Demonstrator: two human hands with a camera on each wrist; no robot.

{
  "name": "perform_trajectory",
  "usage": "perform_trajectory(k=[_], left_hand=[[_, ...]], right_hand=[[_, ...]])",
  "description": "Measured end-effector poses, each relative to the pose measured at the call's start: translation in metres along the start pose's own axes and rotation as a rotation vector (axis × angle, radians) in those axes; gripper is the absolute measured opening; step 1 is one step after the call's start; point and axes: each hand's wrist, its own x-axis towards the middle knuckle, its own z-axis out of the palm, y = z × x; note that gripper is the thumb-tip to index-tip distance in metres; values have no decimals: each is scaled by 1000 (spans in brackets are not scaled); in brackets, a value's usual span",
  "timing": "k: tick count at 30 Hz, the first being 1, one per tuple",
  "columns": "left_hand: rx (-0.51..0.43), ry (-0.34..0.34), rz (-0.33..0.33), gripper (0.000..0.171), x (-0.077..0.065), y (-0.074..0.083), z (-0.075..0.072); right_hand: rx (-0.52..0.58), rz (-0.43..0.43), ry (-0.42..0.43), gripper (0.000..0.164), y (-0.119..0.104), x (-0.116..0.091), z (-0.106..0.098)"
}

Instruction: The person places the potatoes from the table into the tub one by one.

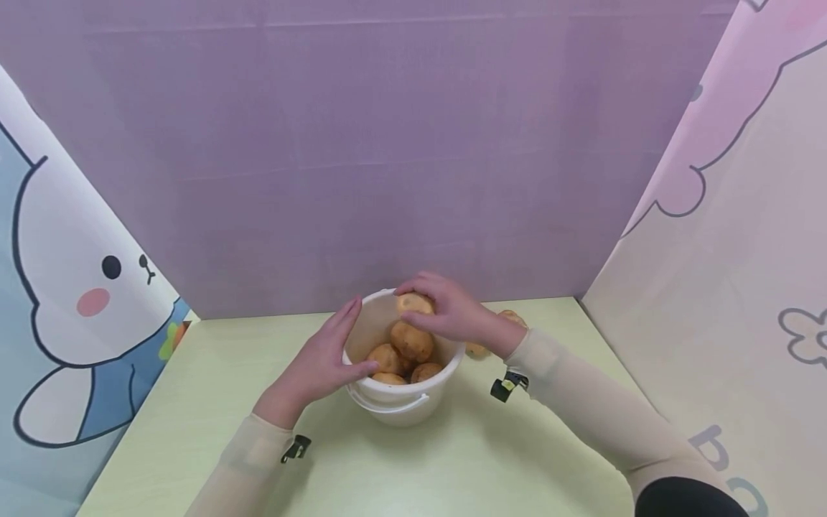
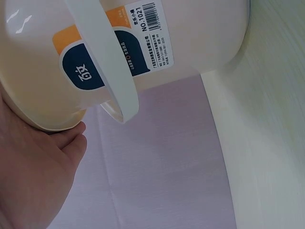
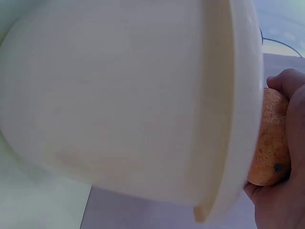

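At the bucket (image 1: 416, 411) mouth, my right grip (image 1: 452, 310) holds a potato (image 1: 413, 303) above other potatoes (image 1: 411, 342); my left grip (image 1: 323, 360) lies wide against the bucket. I seem to be loading, so the next move calls for easing it down and letting go.

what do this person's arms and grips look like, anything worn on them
The left sleeve and right sleeve are long, plain cream fabric reaching the wrists. The left grip and right grip wear no gloves. A small black left-wrist attachment and right-wrist attachment show, the latter with a yellowish patch. No cables are visible.
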Motion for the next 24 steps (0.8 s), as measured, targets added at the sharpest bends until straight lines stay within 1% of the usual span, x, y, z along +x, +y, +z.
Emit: perform_trajectory(k=[4,12,18,24], left_hand=[[3,-1,0,123,0,-1,0],[-2,-4,-5,121,-1,0,-1],[-1,1,1,120,0,-1,0],[0,-3,-3,119,-1,-1,-1]], right_hand=[[11,-33,-22,38,-2,5,7],[2,-50,-39,38,-4,11,19],[17,-52,-45,38,-8,13,25],[15,-29,-76,40,-11,14,29]])
